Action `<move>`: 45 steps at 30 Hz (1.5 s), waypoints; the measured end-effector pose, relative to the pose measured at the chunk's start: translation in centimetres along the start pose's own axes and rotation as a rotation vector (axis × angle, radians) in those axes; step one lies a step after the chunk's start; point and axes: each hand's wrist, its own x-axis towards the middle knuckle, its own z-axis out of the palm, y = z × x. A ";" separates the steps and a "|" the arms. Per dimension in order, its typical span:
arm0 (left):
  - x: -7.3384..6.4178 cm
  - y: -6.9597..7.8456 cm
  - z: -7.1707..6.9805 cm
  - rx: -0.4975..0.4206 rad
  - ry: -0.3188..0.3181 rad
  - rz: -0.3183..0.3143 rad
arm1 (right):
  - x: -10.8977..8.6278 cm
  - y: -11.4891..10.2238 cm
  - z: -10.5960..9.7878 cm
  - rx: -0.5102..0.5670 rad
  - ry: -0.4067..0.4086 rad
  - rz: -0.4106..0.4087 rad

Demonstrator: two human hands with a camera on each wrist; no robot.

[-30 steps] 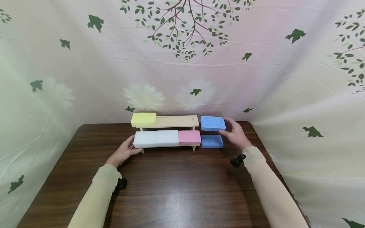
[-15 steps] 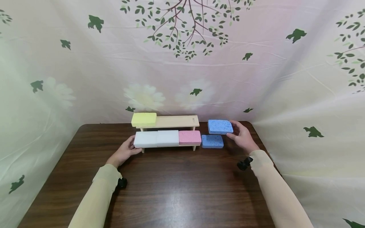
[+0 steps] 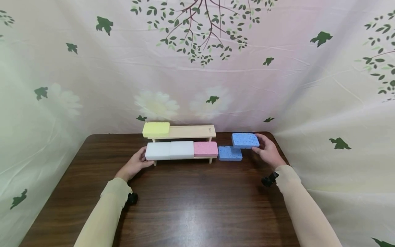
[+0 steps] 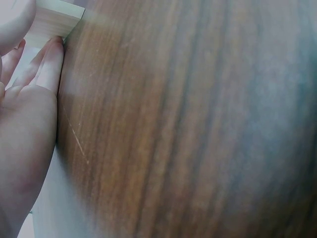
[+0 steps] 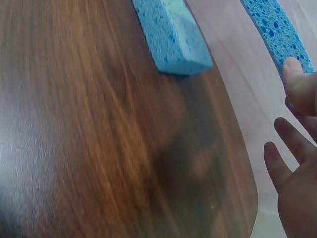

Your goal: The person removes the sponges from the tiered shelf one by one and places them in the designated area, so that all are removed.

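Observation:
My right hand (image 3: 269,151) pinches a blue sponge (image 3: 245,140) by its right end, holding it raised near the table's back right. Below and left of it, a second blue sponge (image 3: 229,153) lies on the table; its end also shows in the right wrist view. At the left end of a two-tier wooden shelf (image 3: 194,131), my left hand (image 3: 134,164) grips the lower tier's end, beside a white sponge (image 3: 157,151). In the left wrist view, fingertips meet the wood (image 4: 57,20). Another white sponge (image 3: 182,150) and a pink sponge (image 3: 205,149) fill the row.
A yellow sponge (image 3: 156,129) sits at the left of the upper tier, which shows bare wood to its right. The dark wooden table (image 3: 191,199) ends at a printed cloth backdrop (image 3: 197,85) behind and at both sides.
The raised blue sponge has moved right and slightly toward me in my right hand, from beside the upper tier. My left hand and the shelf have stayed in place.

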 end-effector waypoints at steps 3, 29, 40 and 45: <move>0.0 0.0 -0.1 -0.009 0.000 0.002 | 0.1 0.6 -0.2 -0.018 0.001 0.003; 0.1 0.0 0.1 0.002 0.003 -0.009 | -1.4 4.2 -1.6 -0.038 -0.011 0.145; 0.1 -0.1 0.1 -0.011 0.004 0.006 | -1.7 5.3 -1.7 -0.083 -0.016 0.150; 0.1 -0.2 0.1 -0.034 0.004 0.011 | -1.6 5.6 -1.6 -0.097 -0.025 0.141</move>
